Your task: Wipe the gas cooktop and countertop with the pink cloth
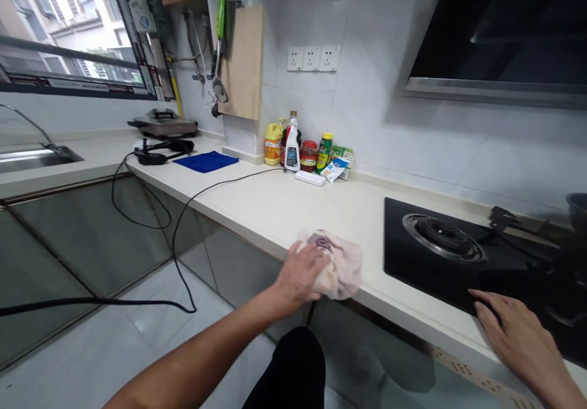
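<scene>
A pale pink cloth (345, 267) with a dark printed patch lies bunched at the front edge of the white countertop (275, 213), part of it hanging over. My left hand (302, 272) is on the cloth, fingers curled into it and pressing it on the counter. My right hand (516, 332) rests at the front edge of the black gas stove (431, 277), its fingers stretched out and holding nothing. The stove's round burner (443, 238) lies beyond that hand.
Along the wall stand a yellow jug (273, 143), a white spray bottle (292, 147), a red-lidded jar (309, 156) and packets (336, 167). A blue cloth (206, 161) lies farther left. A black cable (181, 225) droops over the counter edge. A range hood (499, 91) overhangs the stove.
</scene>
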Tool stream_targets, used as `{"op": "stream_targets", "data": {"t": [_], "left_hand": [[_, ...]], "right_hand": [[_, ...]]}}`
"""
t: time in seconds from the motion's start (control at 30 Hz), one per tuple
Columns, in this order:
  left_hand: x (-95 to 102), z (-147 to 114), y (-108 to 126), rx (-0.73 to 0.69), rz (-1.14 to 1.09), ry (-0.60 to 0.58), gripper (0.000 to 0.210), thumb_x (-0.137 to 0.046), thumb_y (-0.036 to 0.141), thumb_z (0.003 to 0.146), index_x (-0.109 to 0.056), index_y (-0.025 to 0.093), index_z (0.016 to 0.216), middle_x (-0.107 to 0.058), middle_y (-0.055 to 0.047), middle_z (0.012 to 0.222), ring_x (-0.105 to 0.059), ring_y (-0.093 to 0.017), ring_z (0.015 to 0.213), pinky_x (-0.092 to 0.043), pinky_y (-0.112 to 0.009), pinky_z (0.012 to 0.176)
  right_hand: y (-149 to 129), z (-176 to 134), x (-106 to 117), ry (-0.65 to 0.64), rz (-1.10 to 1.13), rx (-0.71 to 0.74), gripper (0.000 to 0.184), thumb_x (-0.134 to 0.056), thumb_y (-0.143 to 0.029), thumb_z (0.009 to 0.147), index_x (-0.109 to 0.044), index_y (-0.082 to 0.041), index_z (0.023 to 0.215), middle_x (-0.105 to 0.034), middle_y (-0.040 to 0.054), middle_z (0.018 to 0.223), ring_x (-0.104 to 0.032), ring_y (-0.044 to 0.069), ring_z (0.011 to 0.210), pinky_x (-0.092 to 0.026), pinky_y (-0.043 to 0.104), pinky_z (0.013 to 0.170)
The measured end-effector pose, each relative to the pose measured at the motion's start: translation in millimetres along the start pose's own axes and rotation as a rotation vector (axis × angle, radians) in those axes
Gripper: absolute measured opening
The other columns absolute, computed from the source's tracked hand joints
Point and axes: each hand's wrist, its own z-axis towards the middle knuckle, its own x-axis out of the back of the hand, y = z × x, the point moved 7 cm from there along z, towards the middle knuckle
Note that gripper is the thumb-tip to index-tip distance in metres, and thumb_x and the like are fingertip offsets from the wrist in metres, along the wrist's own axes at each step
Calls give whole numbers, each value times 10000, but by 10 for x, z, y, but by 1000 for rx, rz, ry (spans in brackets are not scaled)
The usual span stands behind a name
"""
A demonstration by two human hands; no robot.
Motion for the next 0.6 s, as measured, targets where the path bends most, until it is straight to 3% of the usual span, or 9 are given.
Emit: {"op": "stream_targets", "data": {"t": [0.13,0.4,0.5,0.6], "left_hand": [[310,-302,-813,205,84,-23,826,-828,278,708,-487,264,1460,-535,-141,1497,-396,-357,1441,-117,-600,1196],[767,-588,-1988,597,227,-203,700,-607,244,798,-497,349,1481,-457,-47,1590,-265,-342,1514,-226,-576,1141],[956,-657,-2328,677,258,-210,715,-577,197,772,-515,319,1474,-478,-72,1575,-248,-397,1509,-230,-638,1107],[1068,-645,-2443,698,252,-223,681,-563,203,759,-558,312,1430,-517,-70,1545,-307,-397,1480,-280,-619,1094]], "right_hand": [[39,18,-6,16,51,-2,551,-335,-598,910,-716,-288,1160,-672,130,1205,-604,400,1156,-500,592,882],[-11,1,31,-16,73,-36,552,-351,-596,897,-716,-288,1173,-672,133,1220,-612,401,1146,-514,605,883],[-63,-4,46,11,86,-20,554,-354,-596,889,-724,-280,1155,-678,133,1202,-615,394,1143,-515,596,905],[-102,3,62,20,111,-41,571,-345,-618,867,-743,-285,1106,-689,131,1178,-628,388,1127,-527,590,897]]}}
